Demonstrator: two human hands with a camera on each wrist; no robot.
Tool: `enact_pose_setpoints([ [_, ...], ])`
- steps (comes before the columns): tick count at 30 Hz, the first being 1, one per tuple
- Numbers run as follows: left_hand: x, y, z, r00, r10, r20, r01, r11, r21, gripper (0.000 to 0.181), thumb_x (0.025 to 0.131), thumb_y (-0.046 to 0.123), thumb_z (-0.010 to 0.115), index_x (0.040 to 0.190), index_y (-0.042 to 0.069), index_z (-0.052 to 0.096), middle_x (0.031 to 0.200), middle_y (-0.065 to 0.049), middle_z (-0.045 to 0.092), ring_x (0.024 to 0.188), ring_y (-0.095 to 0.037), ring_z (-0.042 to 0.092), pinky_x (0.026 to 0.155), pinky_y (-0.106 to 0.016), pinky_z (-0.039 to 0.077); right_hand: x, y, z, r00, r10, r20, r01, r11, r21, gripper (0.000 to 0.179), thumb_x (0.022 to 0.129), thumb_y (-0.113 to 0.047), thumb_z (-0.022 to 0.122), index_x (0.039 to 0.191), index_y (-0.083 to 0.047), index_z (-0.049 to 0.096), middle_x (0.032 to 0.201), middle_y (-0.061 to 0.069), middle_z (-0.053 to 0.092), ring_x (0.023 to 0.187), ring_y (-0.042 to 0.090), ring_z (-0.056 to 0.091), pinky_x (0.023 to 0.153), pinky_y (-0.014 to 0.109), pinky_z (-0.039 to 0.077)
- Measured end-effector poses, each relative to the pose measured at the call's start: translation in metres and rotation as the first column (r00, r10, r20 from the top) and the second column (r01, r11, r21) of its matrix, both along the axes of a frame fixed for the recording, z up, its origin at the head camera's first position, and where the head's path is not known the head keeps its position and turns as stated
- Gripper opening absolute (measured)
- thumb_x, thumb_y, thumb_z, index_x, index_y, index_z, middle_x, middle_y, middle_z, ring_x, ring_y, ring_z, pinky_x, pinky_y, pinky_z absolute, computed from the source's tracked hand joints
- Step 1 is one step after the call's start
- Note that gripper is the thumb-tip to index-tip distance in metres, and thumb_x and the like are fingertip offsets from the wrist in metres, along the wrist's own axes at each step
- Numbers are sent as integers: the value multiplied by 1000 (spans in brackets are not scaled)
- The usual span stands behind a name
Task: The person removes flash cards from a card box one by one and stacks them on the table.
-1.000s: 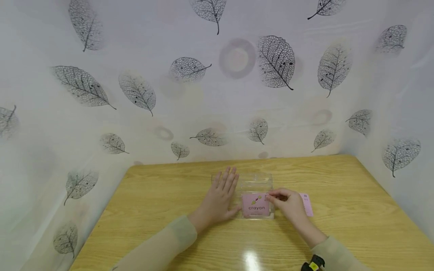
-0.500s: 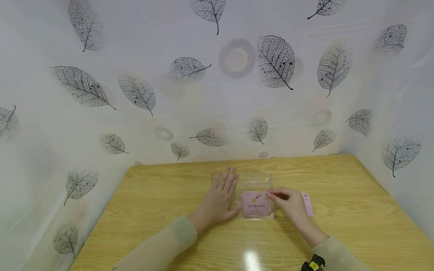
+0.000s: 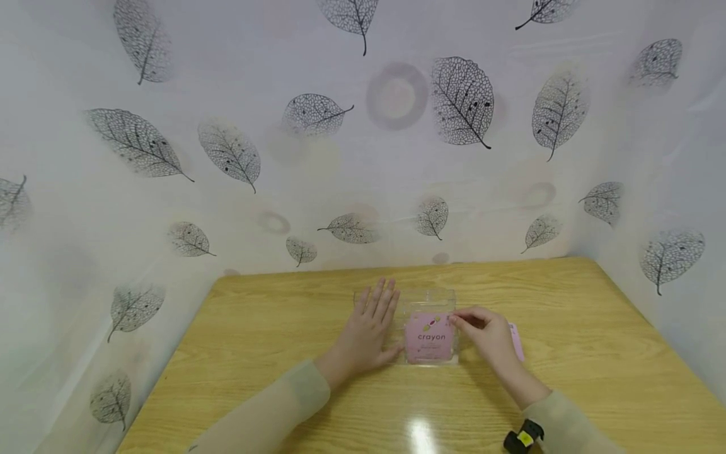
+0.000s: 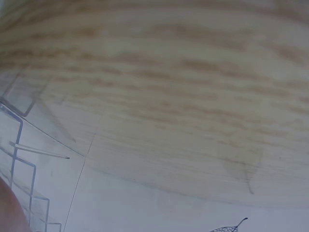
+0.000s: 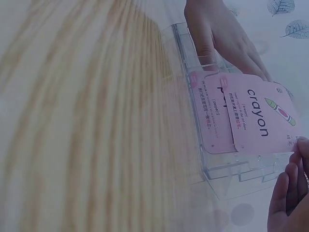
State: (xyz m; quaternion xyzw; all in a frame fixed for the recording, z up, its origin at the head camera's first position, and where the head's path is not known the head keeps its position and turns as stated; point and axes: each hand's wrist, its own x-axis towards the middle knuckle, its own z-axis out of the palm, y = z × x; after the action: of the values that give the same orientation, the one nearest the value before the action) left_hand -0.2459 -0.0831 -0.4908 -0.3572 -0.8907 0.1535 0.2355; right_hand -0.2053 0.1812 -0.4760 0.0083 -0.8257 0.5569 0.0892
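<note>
A pink flash card printed "crayon" [image 3: 429, 338] stands tilted at the right part of a clear stepped acrylic stand [image 3: 429, 296]. My right hand [image 3: 492, 337] pinches the card's upper right corner between thumb and fingertips. Behind it, the right wrist view shows a second pink card [image 5: 212, 121] in the stand, partly covered by the crayon card. My left hand [image 3: 365, 334] lies with straight, spread fingers over the stand's left part, thumb close to the cards. Only the stand's stepped edge [image 4: 33, 166] and a bit of hand show in the left wrist view.
Another pink card [image 3: 516, 342] lies on the wooden table [image 3: 255, 334], partly hidden behind my right hand. A leaf-patterned white sheet [image 3: 386, 157] encloses the table at the back and sides. On the right wrist sits a black strap [image 3: 524, 436] with a yellow patch.
My right hand has raised the crayon card a little, up and away from the stand's front ledge. The left hand stays in place.
</note>
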Motion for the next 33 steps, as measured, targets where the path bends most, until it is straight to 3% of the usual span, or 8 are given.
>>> enact_pose_setpoints([
  [25, -2, 0, -1, 1000, -9, -11, 9, 1000, 1, 103, 83, 73, 26, 150, -2, 6, 156, -23, 2, 144, -40, 6, 116, -52, 17, 1, 3, 15, 999, -35, 25, 35, 999, 7, 35, 83, -39, 70, 101, -9, 72, 98, 5, 71, 81, -1, 60, 70, 15, 50],
  [33, -2, 0, -1, 1000, -3, -12, 3, 1000, -2, 101, 84, 72, 21, 150, -2, 5, 156, -23, 1, 144, -40, 7, 116, -52, 14, -2, 5, 16, 1000, -13, -11, 12, 998, -58, 29, 86, -28, 68, 103, -4, 71, 98, 12, 71, 80, 5, 64, 71, 19, 53],
])
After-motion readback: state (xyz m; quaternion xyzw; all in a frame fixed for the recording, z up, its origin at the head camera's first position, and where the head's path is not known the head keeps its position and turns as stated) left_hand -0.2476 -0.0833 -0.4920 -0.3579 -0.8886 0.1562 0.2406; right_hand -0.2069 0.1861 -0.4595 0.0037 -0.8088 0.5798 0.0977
